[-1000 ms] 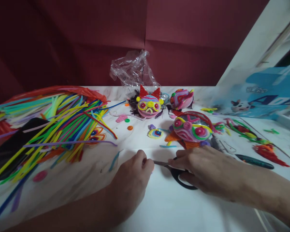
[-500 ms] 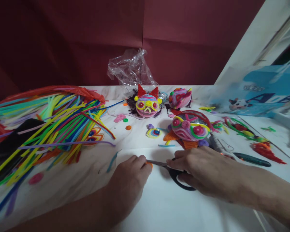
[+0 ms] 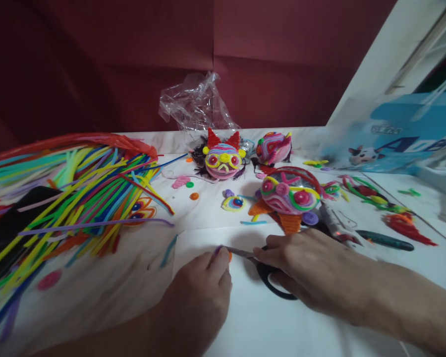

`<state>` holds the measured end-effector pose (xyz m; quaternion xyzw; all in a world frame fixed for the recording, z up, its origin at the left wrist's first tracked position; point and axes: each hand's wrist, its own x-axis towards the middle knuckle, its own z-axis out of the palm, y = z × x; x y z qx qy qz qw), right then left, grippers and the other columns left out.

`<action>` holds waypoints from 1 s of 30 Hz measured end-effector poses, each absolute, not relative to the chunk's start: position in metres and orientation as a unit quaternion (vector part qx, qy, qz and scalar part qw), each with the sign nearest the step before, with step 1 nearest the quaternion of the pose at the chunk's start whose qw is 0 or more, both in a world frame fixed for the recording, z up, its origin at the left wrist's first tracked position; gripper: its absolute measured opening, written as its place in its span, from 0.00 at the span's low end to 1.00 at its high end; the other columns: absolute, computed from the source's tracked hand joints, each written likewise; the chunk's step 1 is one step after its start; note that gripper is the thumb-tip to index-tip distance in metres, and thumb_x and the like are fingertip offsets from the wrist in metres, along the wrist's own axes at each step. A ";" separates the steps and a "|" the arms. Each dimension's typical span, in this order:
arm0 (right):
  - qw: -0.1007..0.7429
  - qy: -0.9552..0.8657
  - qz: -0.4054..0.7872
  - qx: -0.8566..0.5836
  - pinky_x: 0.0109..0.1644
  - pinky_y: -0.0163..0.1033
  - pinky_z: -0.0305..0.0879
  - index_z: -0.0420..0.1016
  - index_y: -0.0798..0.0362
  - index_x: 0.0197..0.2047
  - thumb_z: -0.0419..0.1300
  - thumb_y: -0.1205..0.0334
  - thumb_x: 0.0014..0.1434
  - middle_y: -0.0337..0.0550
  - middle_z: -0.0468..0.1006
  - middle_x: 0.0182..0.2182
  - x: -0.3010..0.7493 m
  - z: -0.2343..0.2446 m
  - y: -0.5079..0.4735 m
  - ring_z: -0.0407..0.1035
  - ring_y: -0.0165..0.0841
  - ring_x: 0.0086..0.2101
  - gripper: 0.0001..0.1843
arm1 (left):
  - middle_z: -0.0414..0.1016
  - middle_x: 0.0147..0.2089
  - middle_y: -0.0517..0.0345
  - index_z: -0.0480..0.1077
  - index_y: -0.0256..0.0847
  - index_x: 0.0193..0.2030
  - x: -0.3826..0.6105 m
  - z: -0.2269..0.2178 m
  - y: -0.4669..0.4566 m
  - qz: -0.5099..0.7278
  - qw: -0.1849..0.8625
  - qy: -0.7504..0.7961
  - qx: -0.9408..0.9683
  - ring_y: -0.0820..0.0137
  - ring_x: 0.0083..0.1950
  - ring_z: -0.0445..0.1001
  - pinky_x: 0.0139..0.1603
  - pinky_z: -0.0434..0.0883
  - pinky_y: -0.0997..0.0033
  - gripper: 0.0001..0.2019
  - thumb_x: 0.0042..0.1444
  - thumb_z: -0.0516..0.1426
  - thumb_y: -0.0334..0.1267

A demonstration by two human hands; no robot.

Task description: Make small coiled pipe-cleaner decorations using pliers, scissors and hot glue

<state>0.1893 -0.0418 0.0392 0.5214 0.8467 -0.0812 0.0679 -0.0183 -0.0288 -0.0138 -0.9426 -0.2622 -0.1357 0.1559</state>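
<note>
My right hand [image 3: 301,263] is closed around the black handles of a pair of scissors [image 3: 273,285]. Their blades point left and meet the fingertips of my left hand [image 3: 200,287]. That hand is pinched closed on a short purple pipe cleaner piece [image 3: 217,250], mostly hidden by the fingers. A bit of orange [image 3: 230,256] shows beside the fingertips; whether it is held or lies on the paper I cannot tell. White paper [image 3: 252,322] lies under both hands. Just beyond them stands a fish-like figure [image 3: 292,196] of coiled pipe cleaners with pink eyes and orange fins.
At left, many coloured pipe cleaners [image 3: 107,203] spill from a red bag. A horned figure [image 3: 223,161] and another coiled figure [image 3: 273,148] stand behind, near crumpled clear plastic [image 3: 198,104]. A dark green-handled tool [image 3: 386,240] and a glue tube [image 3: 336,223] lie at right.
The purple tip now shows at my left fingertips, and that hand has turned and lowered slightly. The scissors remain at the fingertips. The whole view has shifted a little.
</note>
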 end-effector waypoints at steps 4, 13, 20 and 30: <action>0.059 0.843 -0.081 0.529 0.32 0.38 0.48 0.70 0.43 0.41 0.53 0.70 0.54 0.35 0.70 0.33 0.191 0.036 -0.044 0.65 0.35 0.32 0.14 | 0.74 0.41 0.44 0.70 0.24 0.43 -0.017 -0.007 -0.024 -0.088 0.128 -0.244 -0.957 0.63 0.41 0.71 0.42 0.69 0.68 0.15 0.48 0.49 0.19; 0.075 0.837 -0.077 0.537 0.30 0.36 0.47 0.72 0.45 0.36 0.55 0.70 0.52 0.36 0.71 0.30 0.188 0.040 -0.042 0.64 0.32 0.29 0.11 | 0.68 0.31 0.60 0.67 0.40 0.30 -0.016 0.003 0.003 -0.051 -0.021 -0.285 -0.957 0.68 0.32 0.68 0.29 0.64 0.70 0.09 0.58 0.50 0.29; 0.053 0.854 -0.079 0.512 0.34 0.33 0.54 0.72 0.56 0.40 0.52 0.65 0.56 0.45 0.70 0.28 0.189 0.040 -0.043 0.65 0.31 0.30 0.10 | 0.68 0.30 0.61 0.67 0.40 0.30 -0.012 -0.002 0.005 -0.077 -0.037 -0.331 -0.940 0.70 0.32 0.68 0.31 0.64 0.71 0.06 0.56 0.52 0.29; 0.077 0.842 -0.096 0.525 0.32 0.35 0.50 0.72 0.52 0.37 0.55 0.68 0.54 0.42 0.71 0.30 0.188 0.044 -0.042 0.65 0.31 0.30 0.07 | 0.69 0.32 0.56 0.68 0.39 0.29 -0.002 0.006 -0.004 -0.049 0.011 -0.377 -0.925 0.65 0.35 0.69 0.33 0.69 0.65 0.08 0.54 0.51 0.26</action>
